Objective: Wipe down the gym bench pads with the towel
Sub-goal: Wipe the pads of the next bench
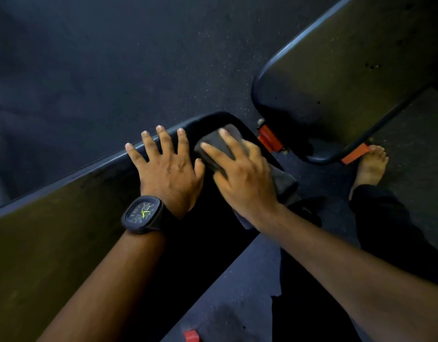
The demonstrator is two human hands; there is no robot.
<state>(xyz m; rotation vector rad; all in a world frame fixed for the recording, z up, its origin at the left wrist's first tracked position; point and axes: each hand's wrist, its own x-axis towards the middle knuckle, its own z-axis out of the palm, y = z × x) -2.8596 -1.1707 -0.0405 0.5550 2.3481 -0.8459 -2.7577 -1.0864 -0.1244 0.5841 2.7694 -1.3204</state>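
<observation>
A long black bench pad (59, 233) runs from the lower left up to the middle of the view. My left hand (167, 166), a dark watch on its wrist, lies flat on the pad near its far end with fingers spread. Right beside it my right hand (240, 176) presses a folded dark grey towel (216, 144) onto the pad's end; the fingers lie over the towel, and part of it hangs off the pad's right edge. A second black pad (348, 77) stands apart at the upper right.
Dark speckled rubber floor (114, 58) surrounds the bench. Red frame brackets (269, 139) show between the two pads, and another red part (192, 335) at the bottom. My bare foot (369, 166) and dark trouser leg stand on the floor at the right.
</observation>
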